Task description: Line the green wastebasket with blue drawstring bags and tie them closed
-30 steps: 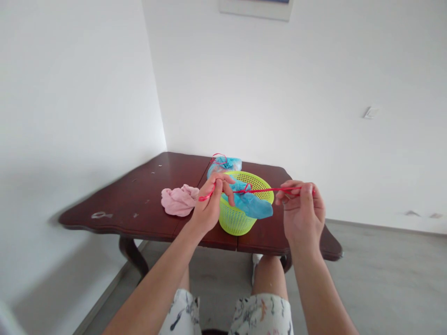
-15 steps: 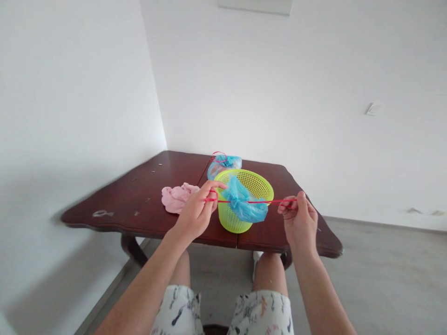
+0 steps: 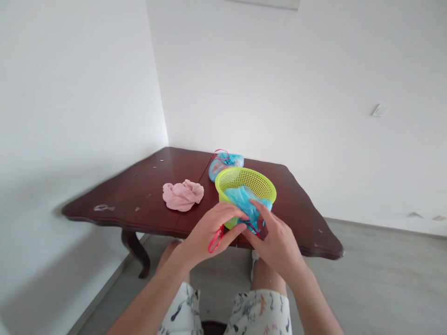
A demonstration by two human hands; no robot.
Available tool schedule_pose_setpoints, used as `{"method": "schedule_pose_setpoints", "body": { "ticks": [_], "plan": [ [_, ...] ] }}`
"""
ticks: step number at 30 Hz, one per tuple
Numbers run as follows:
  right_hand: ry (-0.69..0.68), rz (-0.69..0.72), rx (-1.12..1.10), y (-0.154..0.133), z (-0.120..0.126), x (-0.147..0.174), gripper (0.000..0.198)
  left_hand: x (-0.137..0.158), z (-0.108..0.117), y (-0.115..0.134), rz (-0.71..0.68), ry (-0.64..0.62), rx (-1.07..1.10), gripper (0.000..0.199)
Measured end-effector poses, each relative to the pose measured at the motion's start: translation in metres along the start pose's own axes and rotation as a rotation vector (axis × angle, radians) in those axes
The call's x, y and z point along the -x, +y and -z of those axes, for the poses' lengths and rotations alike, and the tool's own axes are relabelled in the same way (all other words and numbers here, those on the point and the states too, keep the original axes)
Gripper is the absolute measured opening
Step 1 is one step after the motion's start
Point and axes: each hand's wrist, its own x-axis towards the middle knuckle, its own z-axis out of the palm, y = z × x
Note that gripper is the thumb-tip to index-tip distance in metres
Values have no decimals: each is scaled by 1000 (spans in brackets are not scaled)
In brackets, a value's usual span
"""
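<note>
A blue plastic bag (image 3: 240, 197) lies bunched over the near rim of a yellow-green perforated basket (image 3: 260, 178). My left hand (image 3: 211, 230) is closed at the bag's knotted neck, pinching a red drawstring (image 3: 215, 239) whose loop hangs below the fingers. Close against it, my right hand (image 3: 277, 239) curls round the near side of the bag, its thumb by another stretch of the red string. The fingertips partly hide the knot. Left of the basket is a crumpled pink cloth (image 3: 182, 195), touched by neither hand.
Behind the basket sits a second tied blue bag (image 3: 226, 166) with a red string on top. All of this stands on a dark red-brown wooden table (image 3: 129, 195) with a wavy edge and curved legs. White walls meet at the table's back left corner.
My hands have come together from either side of the bag, where the red string was stretched between them. The string is slack now, and the bag's neck is lower and nearer to me.
</note>
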Motion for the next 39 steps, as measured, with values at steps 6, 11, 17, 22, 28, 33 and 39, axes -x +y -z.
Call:
{"method": "schedule_pose_setpoints", "body": {
  "ticks": [6, 11, 17, 22, 28, 33, 39],
  "plan": [
    [-269, -241, -612, 11, -1, -30, 31, 35, -7, -28, -57, 307, -128, 62],
    [-88, -189, -691, 12, 21, -70, 45, 75, -21, -90, 165, 366, -125, 97],
    [68, 257, -31, 37, 19, -120, 58, 113, -25, -163, 501, 151, -305, 75],
    [191, 361, 271, 66, 32, -188, 96, 129, -38, -190, 452, 6, -539, 73],
    [473, 384, 469, 87, 75, -288, 109, 133, -49, -193, 385, -62, -693, 67],
    [351, 291, 375, 120, 50, -315, 90, 134, -49, -196, 362, -19, -705, 64],
    [-36, -151, -117, 168, -23, -285, 21, 134, -48, -196, 347, 10, -680, 62]
  ]
}}
